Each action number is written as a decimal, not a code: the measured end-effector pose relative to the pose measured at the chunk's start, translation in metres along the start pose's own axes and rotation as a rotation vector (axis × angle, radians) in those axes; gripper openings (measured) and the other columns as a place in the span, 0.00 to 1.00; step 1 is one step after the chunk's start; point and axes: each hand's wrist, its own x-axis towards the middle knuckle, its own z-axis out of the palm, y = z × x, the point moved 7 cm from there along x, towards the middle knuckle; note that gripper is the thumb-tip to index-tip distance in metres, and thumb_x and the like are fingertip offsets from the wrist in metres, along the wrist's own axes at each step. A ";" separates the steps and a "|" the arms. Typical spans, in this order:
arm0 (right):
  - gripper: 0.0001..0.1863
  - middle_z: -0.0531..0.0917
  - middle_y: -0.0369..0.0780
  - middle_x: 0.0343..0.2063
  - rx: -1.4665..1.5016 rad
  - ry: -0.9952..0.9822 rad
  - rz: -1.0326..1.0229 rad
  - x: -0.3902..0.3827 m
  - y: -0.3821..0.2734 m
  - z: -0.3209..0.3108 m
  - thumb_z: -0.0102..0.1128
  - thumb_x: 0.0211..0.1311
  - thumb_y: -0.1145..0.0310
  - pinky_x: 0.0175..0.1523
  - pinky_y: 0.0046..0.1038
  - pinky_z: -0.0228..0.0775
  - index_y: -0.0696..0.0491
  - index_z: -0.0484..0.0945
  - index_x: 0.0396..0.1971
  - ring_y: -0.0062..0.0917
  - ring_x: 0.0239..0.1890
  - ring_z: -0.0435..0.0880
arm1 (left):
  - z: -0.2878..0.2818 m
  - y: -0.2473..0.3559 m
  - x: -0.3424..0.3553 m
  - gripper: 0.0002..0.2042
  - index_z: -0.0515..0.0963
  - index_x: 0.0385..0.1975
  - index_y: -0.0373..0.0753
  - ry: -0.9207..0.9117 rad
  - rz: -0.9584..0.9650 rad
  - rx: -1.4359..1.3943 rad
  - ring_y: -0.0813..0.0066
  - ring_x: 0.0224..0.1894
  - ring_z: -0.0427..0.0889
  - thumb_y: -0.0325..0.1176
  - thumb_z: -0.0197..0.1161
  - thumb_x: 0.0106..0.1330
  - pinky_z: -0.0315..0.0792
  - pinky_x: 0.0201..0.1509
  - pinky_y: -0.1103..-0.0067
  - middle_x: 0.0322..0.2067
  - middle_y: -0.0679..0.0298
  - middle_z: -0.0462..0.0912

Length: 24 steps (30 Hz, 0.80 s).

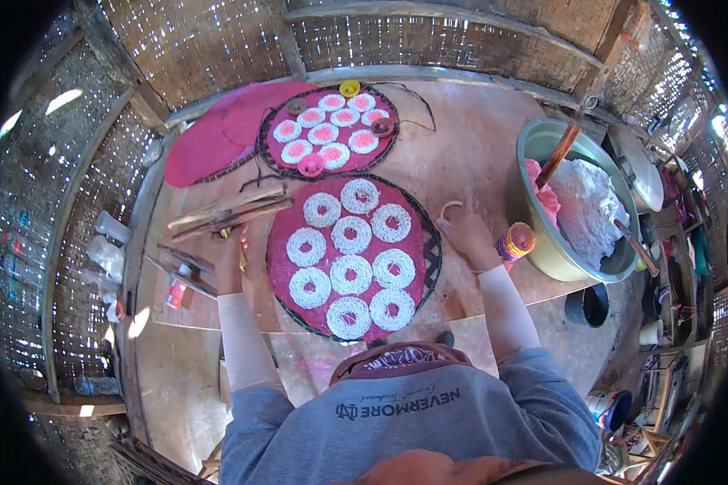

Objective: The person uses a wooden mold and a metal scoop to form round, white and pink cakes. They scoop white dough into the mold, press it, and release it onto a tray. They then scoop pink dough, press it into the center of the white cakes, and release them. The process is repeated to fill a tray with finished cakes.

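Note:
In front of me lies a round tray (299,210) with a pink cloth top and a dark patterned rim. Several white, lacy rings (350,275) of piped paste or dough sit on it. My left hand (230,249) is by the tray's left side, at the ends of some wooden sticks (234,212); its fingers are partly hidden, and a narrow yellowish strip shows beside it. To the right of the tray, my right hand (467,233) is closed, fingers bent around a small pale curved thing that I cannot make out. A striped cylinder (516,241) with pink paste stands beside that wrist.
A second round tray (267,145) behind holds white rings with pink centres and small cups. Pink cloth-covered rounds (210,149) lie behind left. A large green basin (574,259) on the right holds white and pink paste with wooden paddles (558,153). Woven walls surround the wooden table (477,113).

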 end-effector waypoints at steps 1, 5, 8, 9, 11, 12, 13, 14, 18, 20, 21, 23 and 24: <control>0.43 0.72 0.54 0.50 -0.055 0.101 -0.035 -0.006 -0.007 -0.007 0.62 0.50 0.53 0.58 0.49 0.57 0.55 0.54 0.62 0.50 0.54 0.69 | -0.010 -0.010 0.014 0.10 0.74 0.32 0.41 0.030 -0.045 0.033 0.85 0.22 0.71 0.32 0.67 0.52 0.66 0.24 0.86 0.23 0.72 0.74; 0.40 0.67 0.51 0.55 -0.090 0.306 -0.228 -0.023 -0.014 -0.019 0.64 0.48 0.53 0.60 0.49 0.53 0.53 0.60 0.60 0.46 0.59 0.62 | -0.007 -0.027 0.045 0.07 0.75 0.27 0.40 -0.054 -0.138 0.041 0.83 0.18 0.71 0.33 0.65 0.53 0.64 0.19 0.85 0.20 0.70 0.73; 0.40 0.65 0.50 0.55 -0.059 0.238 -0.319 -0.039 -0.027 -0.019 0.66 0.45 0.54 0.60 0.47 0.54 0.53 0.62 0.59 0.43 0.60 0.60 | -0.026 -0.051 0.071 0.08 0.75 0.24 0.39 -0.048 -0.123 0.185 0.81 0.16 0.71 0.34 0.66 0.52 0.64 0.18 0.83 0.17 0.69 0.73; 0.39 0.67 0.50 0.54 -0.083 0.221 -0.337 -0.044 -0.033 -0.018 0.66 0.45 0.55 0.59 0.46 0.55 0.53 0.63 0.58 0.43 0.60 0.62 | -0.027 -0.048 0.069 0.10 0.75 0.22 0.37 -0.044 -0.136 0.223 0.79 0.16 0.72 0.36 0.66 0.53 0.63 0.17 0.83 0.16 0.67 0.73; 0.39 0.69 0.50 0.52 -0.081 0.187 -0.383 -0.049 -0.038 -0.016 0.67 0.44 0.56 0.59 0.45 0.56 0.53 0.65 0.57 0.43 0.58 0.64 | -0.032 -0.040 0.075 0.10 0.76 0.23 0.37 0.040 -0.014 0.471 0.76 0.16 0.73 0.37 0.65 0.52 0.65 0.18 0.80 0.16 0.65 0.75; 0.38 0.70 0.49 0.52 -0.054 0.169 -0.402 -0.048 -0.035 -0.014 0.68 0.43 0.56 0.58 0.44 0.57 0.53 0.66 0.56 0.43 0.57 0.65 | -0.038 -0.028 0.075 0.11 0.77 0.24 0.37 0.147 0.148 0.656 0.73 0.18 0.74 0.38 0.65 0.52 0.67 0.20 0.78 0.18 0.63 0.76; 0.37 0.71 0.49 0.51 -0.025 0.150 -0.425 -0.048 -0.033 -0.011 0.68 0.43 0.56 0.58 0.43 0.57 0.53 0.67 0.56 0.43 0.56 0.67 | -0.042 -0.016 0.072 0.11 0.77 0.26 0.38 0.286 0.293 0.851 0.71 0.20 0.75 0.39 0.64 0.51 0.68 0.22 0.75 0.20 0.62 0.77; 0.37 0.72 0.49 0.50 -0.002 0.170 -0.443 -0.051 -0.031 -0.012 0.69 0.43 0.57 0.58 0.42 0.58 0.53 0.67 0.55 0.44 0.55 0.67 | -0.038 -0.001 0.060 0.12 0.77 0.28 0.39 0.477 0.542 1.101 0.67 0.24 0.77 0.41 0.64 0.51 0.70 0.26 0.72 0.23 0.60 0.79; 0.36 0.73 0.50 0.50 0.040 0.259 -0.456 -0.062 -0.029 -0.020 0.69 0.42 0.60 0.57 0.41 0.59 0.53 0.68 0.55 0.44 0.53 0.69 | -0.092 0.060 0.015 0.21 0.75 0.45 0.40 0.445 0.201 1.065 0.50 0.50 0.73 0.44 0.61 0.53 0.63 0.55 0.62 0.44 0.52 0.78; 0.34 0.73 0.50 0.50 0.059 0.262 -0.474 -0.064 -0.035 -0.026 0.68 0.43 0.62 0.57 0.40 0.60 0.53 0.68 0.54 0.44 0.53 0.69 | -0.160 0.056 0.000 0.22 0.77 0.42 0.42 0.509 0.264 1.262 0.52 0.51 0.73 0.49 0.61 0.51 0.62 0.57 0.61 0.43 0.54 0.79; 0.34 0.73 0.49 0.50 0.092 0.248 -0.498 -0.065 -0.040 -0.026 0.68 0.43 0.63 0.57 0.40 0.60 0.53 0.69 0.54 0.44 0.53 0.69 | -0.200 0.035 0.001 0.24 0.77 0.43 0.44 0.457 0.151 1.394 0.50 0.53 0.70 0.51 0.62 0.47 0.59 0.57 0.57 0.46 0.56 0.76; 0.32 0.73 0.49 0.49 0.126 0.220 -0.526 -0.066 -0.047 -0.023 0.67 0.44 0.63 0.57 0.40 0.60 0.53 0.69 0.53 0.43 0.53 0.70 | -0.222 0.012 0.002 0.27 0.77 0.44 0.47 0.335 -0.002 1.600 0.49 0.56 0.67 0.54 0.64 0.43 0.56 0.58 0.53 0.49 0.57 0.74; 0.32 0.74 0.49 0.49 0.131 0.207 -0.536 -0.065 -0.049 -0.020 0.67 0.44 0.64 0.57 0.40 0.60 0.53 0.70 0.53 0.43 0.53 0.70 | -0.220 0.010 0.004 0.28 0.77 0.44 0.47 0.274 -0.037 1.677 0.50 0.56 0.68 0.55 0.64 0.42 0.55 0.58 0.53 0.49 0.58 0.74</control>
